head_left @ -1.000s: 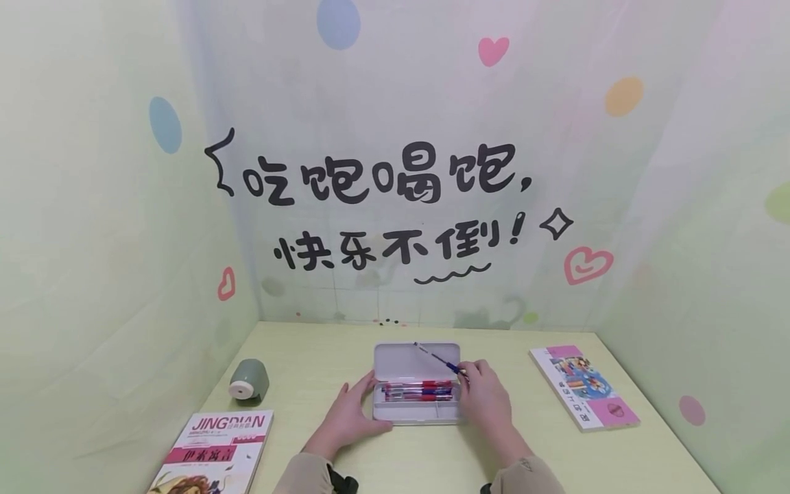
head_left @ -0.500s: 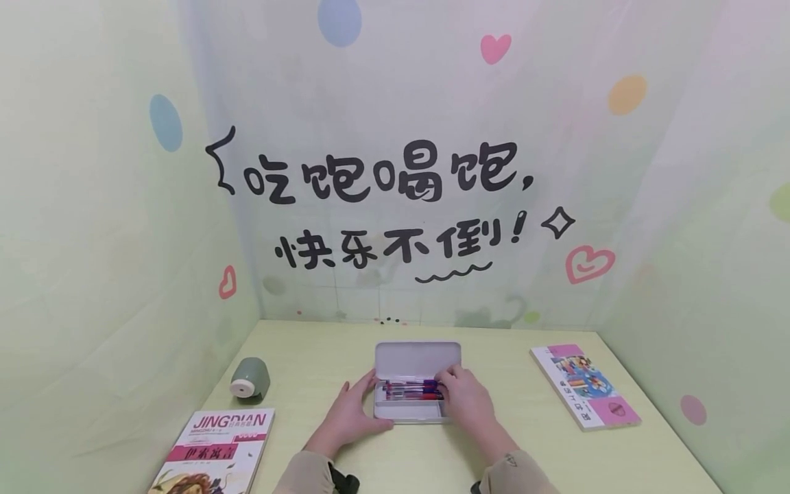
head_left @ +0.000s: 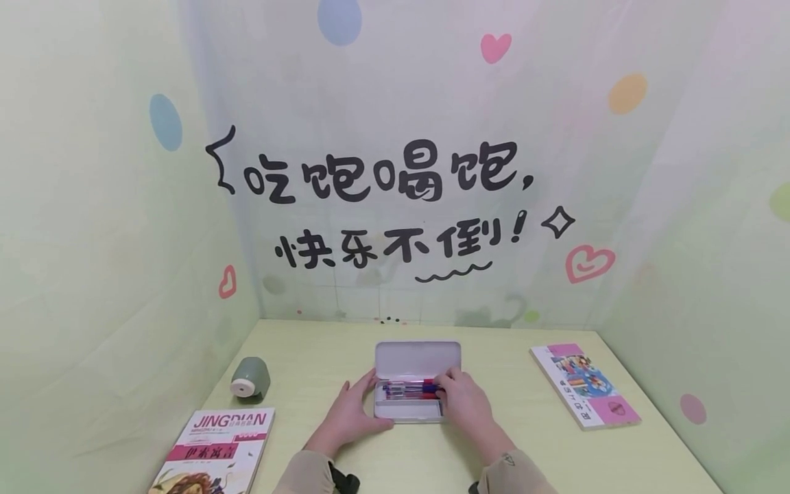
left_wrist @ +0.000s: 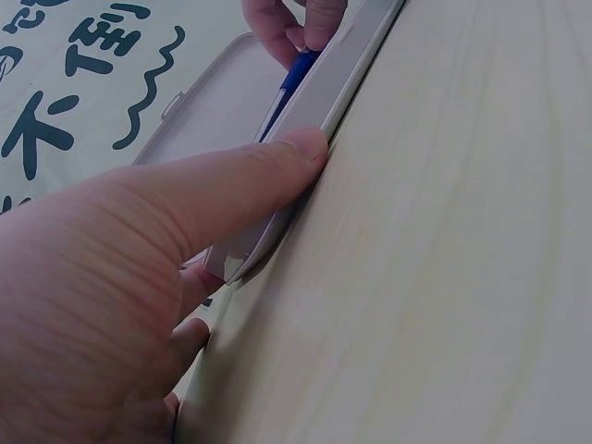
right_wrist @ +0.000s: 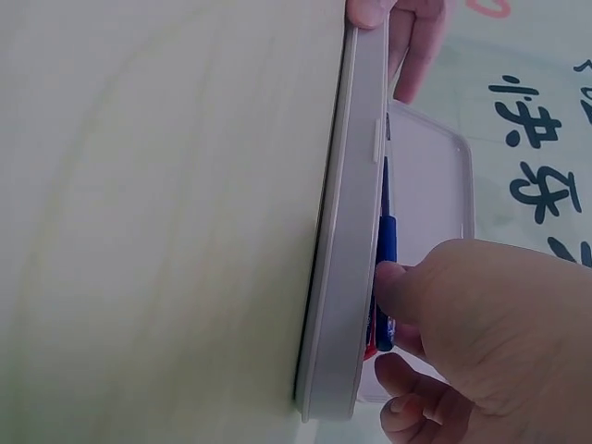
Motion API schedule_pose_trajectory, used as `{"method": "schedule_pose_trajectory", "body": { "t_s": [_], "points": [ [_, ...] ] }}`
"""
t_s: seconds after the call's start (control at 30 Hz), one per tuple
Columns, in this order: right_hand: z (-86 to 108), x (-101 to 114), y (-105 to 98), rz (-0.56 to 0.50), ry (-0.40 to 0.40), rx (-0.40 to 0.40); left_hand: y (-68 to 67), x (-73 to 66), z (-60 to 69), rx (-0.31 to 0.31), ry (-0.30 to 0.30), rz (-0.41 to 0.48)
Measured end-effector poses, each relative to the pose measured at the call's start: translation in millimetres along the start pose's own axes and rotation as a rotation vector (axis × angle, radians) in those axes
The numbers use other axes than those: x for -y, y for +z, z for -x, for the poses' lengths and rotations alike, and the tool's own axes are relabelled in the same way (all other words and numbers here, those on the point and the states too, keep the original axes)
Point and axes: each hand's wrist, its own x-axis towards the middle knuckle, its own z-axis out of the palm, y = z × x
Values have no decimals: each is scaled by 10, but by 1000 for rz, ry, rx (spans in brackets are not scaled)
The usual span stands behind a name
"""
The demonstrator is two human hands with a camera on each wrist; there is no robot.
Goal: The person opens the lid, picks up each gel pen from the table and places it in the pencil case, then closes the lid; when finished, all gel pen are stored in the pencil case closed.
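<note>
A pale lilac pencil case (head_left: 417, 360) lies on the table with its hinged lid raised at the back. My left hand (head_left: 348, 415) grips its left end, thumb on the front edge and fingers along the side and behind. Several pens (head_left: 404, 394) with red and blue parts lie lengthwise in the rear compartment. At the case's right side, my right hand (head_left: 468, 406) pinches a blue pen (right_wrist: 387, 239) between thumb and fingers, down at the other pens. The hand hides the right ends of the pens and the case's right front corner.
A grey-green pencil sharpener (head_left: 252, 379) stands at the left, behind a magazine-like book (head_left: 216, 449). Another book (head_left: 583, 386) with a pink cover lies at the right. Printed cloth walls (head_left: 420, 295) enclose the table (head_left: 617, 466) at the back and both sides.
My right hand has moved left and down, bringing the blue pen from a tilt above the case to lie among the others. The left hand keeps its place.
</note>
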Motion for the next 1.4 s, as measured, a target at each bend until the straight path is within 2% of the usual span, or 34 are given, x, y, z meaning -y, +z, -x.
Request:
{"method": "schedule_pose_trajectory", "body": {
  "t_s": [0.23, 0.43, 0.6, 0.67, 0.87, 1.0, 1.2, 1.4],
  "points": [
    [-99, -26, -4, -100, 41, -31, -11, 0, 10, -5, -5, -2],
    [-251, -108, -21, -255, 118, -150, -7, -11, 12, 0, -6, -8],
    [-403, -150, -69, -386, 223, -234, -6, -15, 14, -1, -12, -17],
    [-461, -155, -91, -421, 279, -230, -5, -11, 13, 0, -18, -21],
    [-619, -187, -132, -522, 471, -140, 9, 9, 9, 2, -20, -24],
    [-669, -225, -162, -605, 553, -97, 23, 11, 1, 3, -23, -20],
    [-665, -286, -115, -674, 610, -37, 23, -9, -8, 7, -33, -10],
    [-658, -267, -81, -725, 623, -34, 1, -28, 15, 3, -40, -13]
  ]
}}
